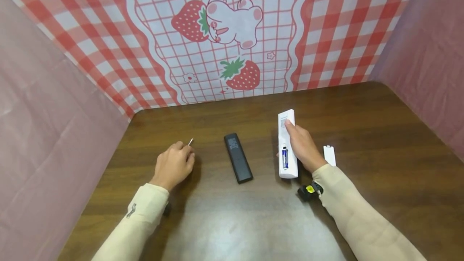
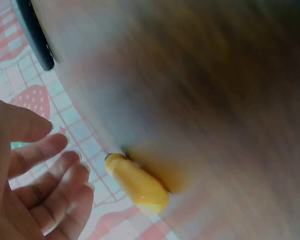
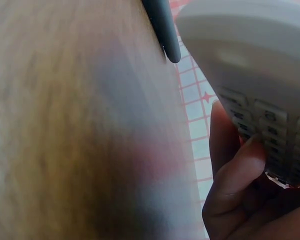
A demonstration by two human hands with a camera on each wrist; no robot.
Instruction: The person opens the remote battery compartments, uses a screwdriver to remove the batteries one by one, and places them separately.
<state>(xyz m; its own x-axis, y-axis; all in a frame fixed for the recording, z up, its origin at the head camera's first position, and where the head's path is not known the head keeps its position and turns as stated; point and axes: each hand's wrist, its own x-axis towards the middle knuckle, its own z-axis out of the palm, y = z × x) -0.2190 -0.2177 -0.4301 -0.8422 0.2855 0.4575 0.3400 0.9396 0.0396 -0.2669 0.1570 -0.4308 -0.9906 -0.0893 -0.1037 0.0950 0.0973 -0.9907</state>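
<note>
My right hand point(image 1: 303, 145) grips a white remote control point(image 1: 285, 135), its back turned up and its thumb along the upper part. Blue batteries point(image 1: 285, 159) show in the uncovered compartment near the remote's lower end. In the right wrist view, the fingers point(image 3: 240, 170) curl against the button side of the remote point(image 3: 260, 75). My left hand point(image 1: 175, 165) is low over the table at the left, fingers loosely bent. Beside those fingers in the left wrist view lies a screwdriver with a yellow handle point(image 2: 137, 182); only its metal shaft point(image 1: 190, 141) shows in the head view.
Between the hands a black remote control point(image 1: 238, 158) lies on the wooden table point(image 1: 232, 208). A white battery cover point(image 1: 329, 155) lies right of the right hand, partly hidden by the wrist. Behind the table hangs a red-and-white checked cloth point(image 1: 337, 31).
</note>
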